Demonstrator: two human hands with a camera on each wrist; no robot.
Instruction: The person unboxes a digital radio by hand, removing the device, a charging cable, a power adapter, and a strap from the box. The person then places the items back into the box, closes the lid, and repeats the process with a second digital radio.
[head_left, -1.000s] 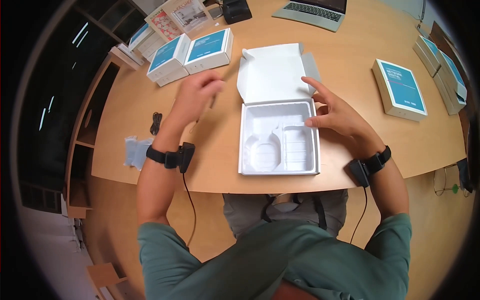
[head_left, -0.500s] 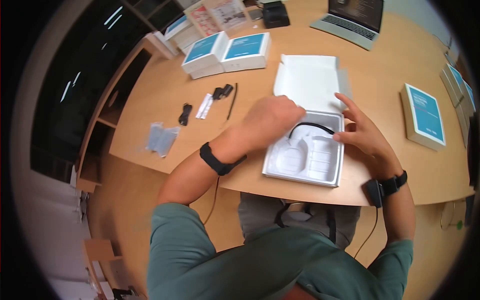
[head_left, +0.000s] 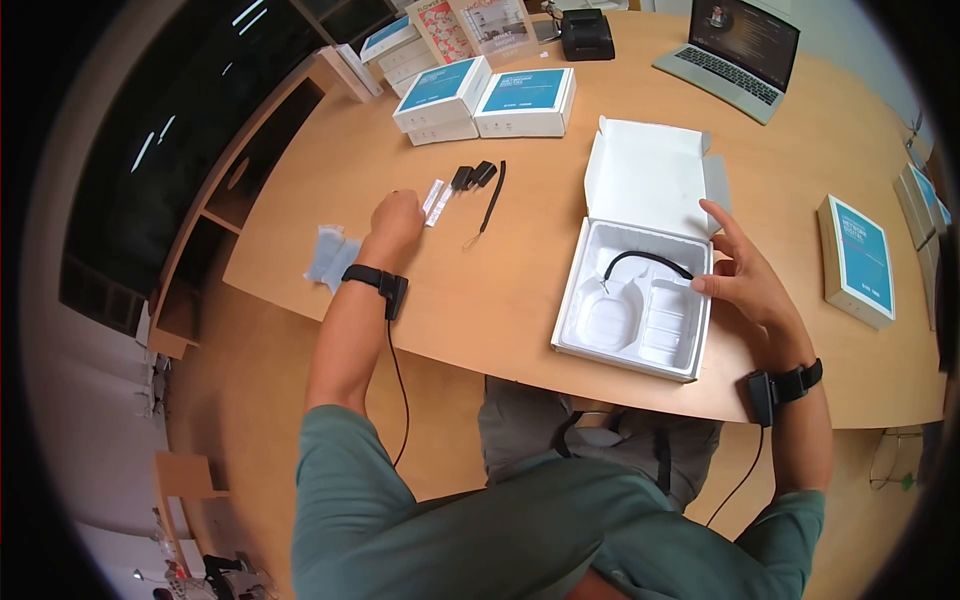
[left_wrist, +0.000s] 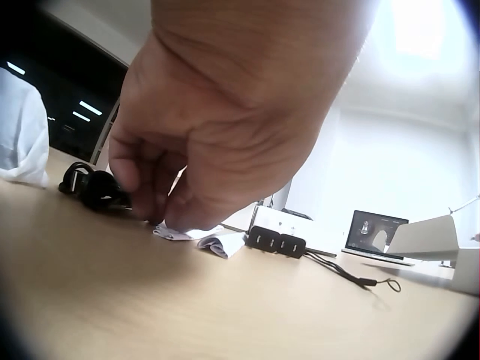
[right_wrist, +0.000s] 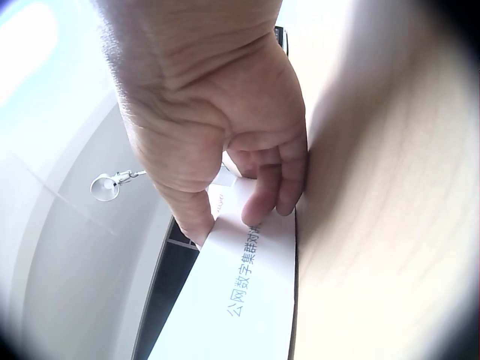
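Observation:
The left hand (head_left: 398,222) is down at the table on the left, its fingers and thumb pinched together at the end of a coiled black cable (left_wrist: 94,187). The hand hides that cable in the head view. White paper strips (head_left: 436,203) lie just beyond it. The right hand (head_left: 752,280) holds the side wall of an open white box (head_left: 625,362), thumb over the rim and fingers against the printed outer side (right_wrist: 251,262). Inside, a black wrist strap (head_left: 645,257) lies curved across the moulded white tray (head_left: 602,315).
Two black plug adapters (head_left: 474,176) and a second wrist strap (head_left: 494,197) lie beyond the left hand. Plastic bags (head_left: 331,256) lie near the table's left edge. Closed blue-and-white boxes (head_left: 522,95) stand at the back, another box (head_left: 858,258) at right. A laptop (head_left: 728,65) stands behind.
The left hand has laid a black wrist strap in the tray and moved left to the cable. The right hand has stayed at the box's side. The head view has shifted.

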